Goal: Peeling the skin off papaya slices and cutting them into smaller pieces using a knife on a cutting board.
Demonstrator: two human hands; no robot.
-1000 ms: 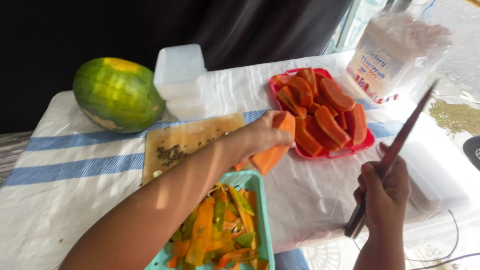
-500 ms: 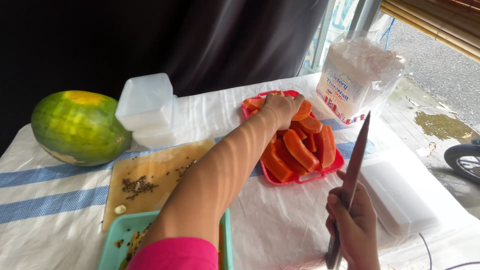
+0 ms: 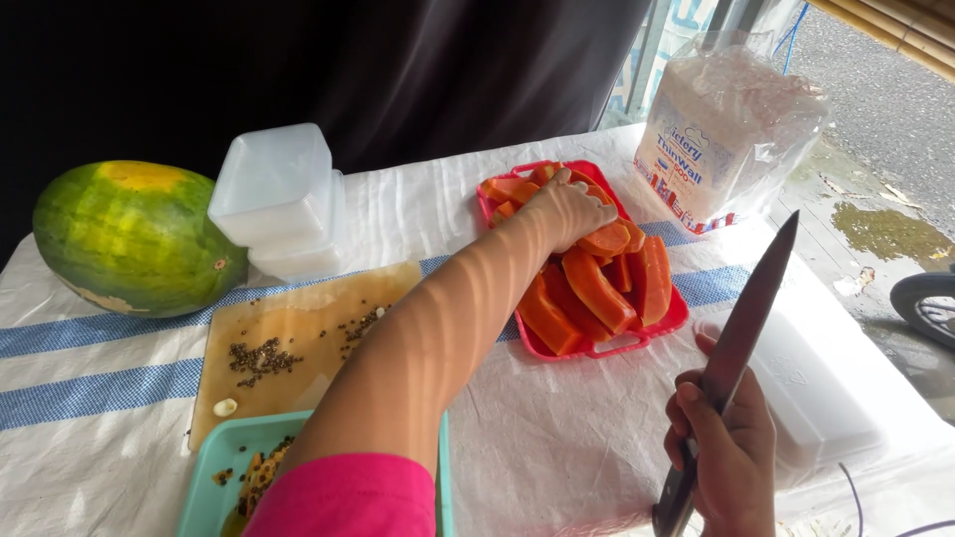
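Since half a second ago, the left hand (image 3: 565,207) has settled deeper onto the red tray (image 3: 672,316), fingers curled over a papaya slice (image 3: 609,239) among the slices at one o'clock. At five o'clock, the right hand (image 3: 726,449) grips a knife (image 3: 738,336), blade up. Placing slices snugly, knife kept clear, would serve best.

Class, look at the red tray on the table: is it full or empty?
Full. The red tray is packed with orange papaya slices from end to end, and the left hand rests on the slices at its far end.
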